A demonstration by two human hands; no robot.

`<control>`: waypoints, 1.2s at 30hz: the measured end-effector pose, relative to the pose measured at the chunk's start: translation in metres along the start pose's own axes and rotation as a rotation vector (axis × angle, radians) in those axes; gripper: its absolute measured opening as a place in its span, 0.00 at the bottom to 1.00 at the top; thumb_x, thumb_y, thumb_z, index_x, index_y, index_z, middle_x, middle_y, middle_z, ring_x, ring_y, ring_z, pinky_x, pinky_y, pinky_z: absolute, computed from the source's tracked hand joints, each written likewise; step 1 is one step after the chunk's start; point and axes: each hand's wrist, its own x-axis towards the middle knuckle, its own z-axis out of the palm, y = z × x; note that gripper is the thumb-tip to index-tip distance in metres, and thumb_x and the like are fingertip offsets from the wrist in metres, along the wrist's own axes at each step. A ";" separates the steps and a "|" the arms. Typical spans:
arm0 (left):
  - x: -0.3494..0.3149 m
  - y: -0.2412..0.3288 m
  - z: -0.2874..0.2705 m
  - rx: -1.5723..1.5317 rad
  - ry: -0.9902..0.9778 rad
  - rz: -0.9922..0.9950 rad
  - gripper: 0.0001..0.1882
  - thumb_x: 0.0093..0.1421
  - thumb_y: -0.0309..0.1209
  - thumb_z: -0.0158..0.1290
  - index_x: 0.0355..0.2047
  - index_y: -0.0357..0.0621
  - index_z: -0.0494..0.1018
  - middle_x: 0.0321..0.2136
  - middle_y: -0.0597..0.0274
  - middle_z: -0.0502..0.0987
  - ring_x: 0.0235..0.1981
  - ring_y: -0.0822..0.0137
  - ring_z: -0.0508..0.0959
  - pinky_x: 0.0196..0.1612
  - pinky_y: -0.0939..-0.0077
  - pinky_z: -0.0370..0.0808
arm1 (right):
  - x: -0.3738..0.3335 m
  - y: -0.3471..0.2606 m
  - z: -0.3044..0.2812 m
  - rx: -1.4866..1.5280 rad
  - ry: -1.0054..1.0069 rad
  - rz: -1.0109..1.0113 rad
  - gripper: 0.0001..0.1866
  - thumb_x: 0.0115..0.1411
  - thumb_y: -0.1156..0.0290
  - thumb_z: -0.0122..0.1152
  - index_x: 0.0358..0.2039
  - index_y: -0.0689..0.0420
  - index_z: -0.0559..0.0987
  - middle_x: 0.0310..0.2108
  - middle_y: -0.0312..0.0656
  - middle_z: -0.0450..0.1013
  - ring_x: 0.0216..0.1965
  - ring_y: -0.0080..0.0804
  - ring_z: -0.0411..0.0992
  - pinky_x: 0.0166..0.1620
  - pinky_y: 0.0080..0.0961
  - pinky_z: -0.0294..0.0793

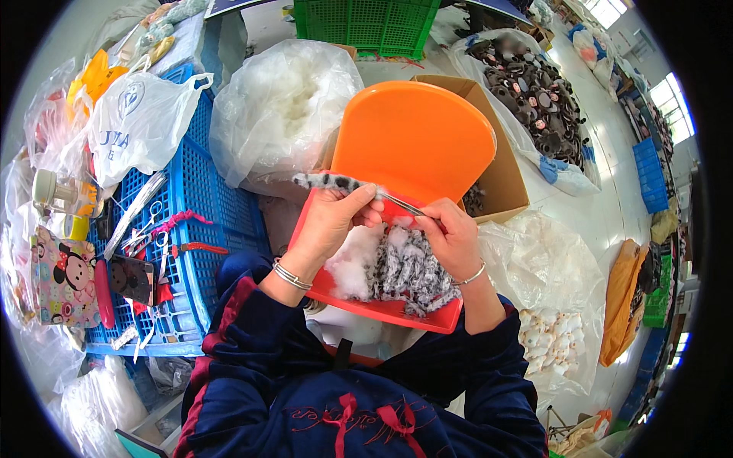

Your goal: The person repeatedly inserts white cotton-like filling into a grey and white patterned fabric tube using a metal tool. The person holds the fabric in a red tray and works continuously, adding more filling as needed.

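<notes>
A narrow fuzzy black-and-white plush tube (327, 181) is pinched between the thumb and fingers of my left hand (340, 217). My right hand (452, 235) grips a thin metal tool (403, 204), which looks like tweezers. The tool's far end meets the tube at my left fingers, which hide whether it goes inside. Below both hands lies a red tray (382, 311) on my lap. White fibre stuffing (353, 263) fills its left part, and a pile of black-and-white plush pieces (412, 271) lies to the right of that.
Beyond the tray is an orange plastic chair (412, 137) before a cardboard box (508, 172). A clear bag of stuffing (282, 107) stands far left. On the left, a blue crate (198, 206) carries scissors (160, 244) and a phone (131, 280). Dark plush parts (531, 99) fill a sack at far right.
</notes>
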 end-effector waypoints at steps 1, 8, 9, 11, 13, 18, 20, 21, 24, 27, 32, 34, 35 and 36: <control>0.000 0.000 -0.001 -0.003 -0.013 -0.003 0.09 0.64 0.32 0.55 0.36 0.38 0.78 0.27 0.61 0.80 0.25 0.73 0.79 0.31 0.80 0.76 | 0.000 -0.001 0.000 0.002 0.005 0.007 0.06 0.54 0.78 0.66 0.30 0.63 0.77 0.26 0.44 0.72 0.27 0.37 0.73 0.30 0.27 0.71; 0.000 0.000 0.000 0.024 -0.028 0.096 0.08 0.63 0.30 0.54 0.36 0.37 0.77 0.26 0.61 0.79 0.24 0.72 0.76 0.28 0.79 0.71 | 0.001 -0.006 -0.004 0.009 -0.018 0.079 0.05 0.54 0.78 0.66 0.29 0.63 0.77 0.25 0.44 0.72 0.26 0.37 0.72 0.29 0.26 0.70; -0.001 0.002 0.000 0.048 -0.029 0.088 0.08 0.63 0.30 0.54 0.36 0.37 0.77 0.26 0.61 0.79 0.24 0.72 0.76 0.29 0.79 0.72 | 0.001 -0.006 -0.005 0.008 -0.020 0.079 0.05 0.55 0.78 0.66 0.29 0.63 0.77 0.25 0.44 0.72 0.26 0.37 0.72 0.29 0.26 0.70; -0.001 0.004 0.001 0.086 -0.012 0.068 0.08 0.63 0.30 0.55 0.34 0.36 0.77 0.25 0.61 0.79 0.23 0.72 0.76 0.28 0.80 0.72 | 0.001 -0.006 -0.005 0.008 -0.023 0.077 0.05 0.55 0.78 0.66 0.29 0.63 0.77 0.25 0.44 0.72 0.26 0.36 0.72 0.29 0.26 0.70; -0.001 0.005 0.001 0.116 0.022 0.042 0.09 0.63 0.30 0.55 0.32 0.35 0.77 0.24 0.60 0.79 0.22 0.73 0.76 0.27 0.80 0.72 | 0.001 -0.006 -0.006 0.000 -0.031 0.074 0.05 0.55 0.77 0.66 0.29 0.62 0.77 0.25 0.44 0.72 0.26 0.36 0.72 0.29 0.26 0.70; 0.000 0.006 -0.003 0.208 0.014 0.011 0.12 0.63 0.32 0.57 0.28 0.35 0.78 0.22 0.62 0.79 0.21 0.76 0.75 0.26 0.82 0.73 | 0.001 -0.007 -0.008 -0.014 -0.063 0.074 0.05 0.55 0.77 0.66 0.29 0.62 0.77 0.25 0.43 0.72 0.25 0.36 0.72 0.29 0.26 0.69; 0.000 0.008 -0.002 0.270 -0.020 0.000 0.13 0.62 0.34 0.58 0.28 0.34 0.79 0.22 0.62 0.79 0.21 0.78 0.75 0.26 0.83 0.72 | 0.000 -0.006 -0.011 -0.030 -0.092 0.074 0.05 0.55 0.77 0.66 0.28 0.62 0.77 0.25 0.43 0.72 0.25 0.35 0.72 0.29 0.26 0.69; 0.000 0.011 0.000 0.316 -0.042 -0.005 0.13 0.62 0.34 0.58 0.27 0.34 0.79 0.22 0.62 0.79 0.21 0.78 0.75 0.26 0.84 0.72 | 0.000 -0.005 -0.012 -0.034 -0.103 0.066 0.05 0.55 0.76 0.66 0.28 0.62 0.77 0.24 0.43 0.71 0.25 0.35 0.72 0.29 0.26 0.69; 0.002 0.009 -0.004 0.434 -0.062 -0.050 0.14 0.61 0.34 0.59 0.26 0.34 0.79 0.20 0.63 0.78 0.20 0.78 0.75 0.24 0.84 0.72 | -0.001 -0.003 -0.014 -0.027 -0.154 0.074 0.05 0.55 0.76 0.65 0.28 0.62 0.77 0.24 0.42 0.71 0.24 0.35 0.72 0.28 0.26 0.69; 0.002 0.009 -0.001 0.420 -0.051 -0.067 0.14 0.61 0.35 0.60 0.25 0.34 0.78 0.19 0.63 0.78 0.19 0.78 0.75 0.24 0.84 0.71 | -0.003 -0.001 -0.015 0.024 -0.182 0.144 0.05 0.55 0.76 0.65 0.29 0.62 0.77 0.24 0.42 0.72 0.24 0.34 0.72 0.28 0.25 0.69; 0.002 0.007 -0.002 0.354 0.010 -0.011 0.14 0.61 0.35 0.60 0.26 0.35 0.79 0.18 0.65 0.77 0.19 0.79 0.74 0.24 0.85 0.70 | -0.002 -0.003 -0.018 0.078 -0.146 0.157 0.04 0.56 0.76 0.65 0.30 0.62 0.78 0.24 0.42 0.72 0.23 0.31 0.71 0.27 0.24 0.69; 0.003 0.004 -0.003 0.331 0.011 -0.003 0.13 0.61 0.35 0.60 0.27 0.35 0.78 0.18 0.65 0.77 0.20 0.79 0.74 0.24 0.86 0.70 | -0.001 -0.004 -0.019 0.063 -0.155 0.159 0.04 0.56 0.76 0.65 0.30 0.62 0.78 0.24 0.42 0.72 0.23 0.31 0.71 0.27 0.24 0.69; 0.002 0.005 -0.003 0.318 0.006 -0.003 0.13 0.61 0.34 0.60 0.27 0.35 0.78 0.18 0.65 0.77 0.20 0.79 0.74 0.24 0.86 0.70 | -0.002 -0.005 -0.019 0.055 -0.159 0.161 0.04 0.56 0.76 0.65 0.30 0.62 0.78 0.24 0.42 0.72 0.23 0.31 0.71 0.27 0.24 0.68; 0.001 0.006 -0.001 0.305 0.001 -0.002 0.13 0.61 0.34 0.60 0.27 0.35 0.78 0.18 0.65 0.77 0.20 0.79 0.74 0.24 0.85 0.70 | -0.002 -0.004 -0.019 0.056 -0.163 0.168 0.04 0.56 0.76 0.65 0.30 0.62 0.78 0.24 0.42 0.72 0.23 0.31 0.71 0.27 0.24 0.68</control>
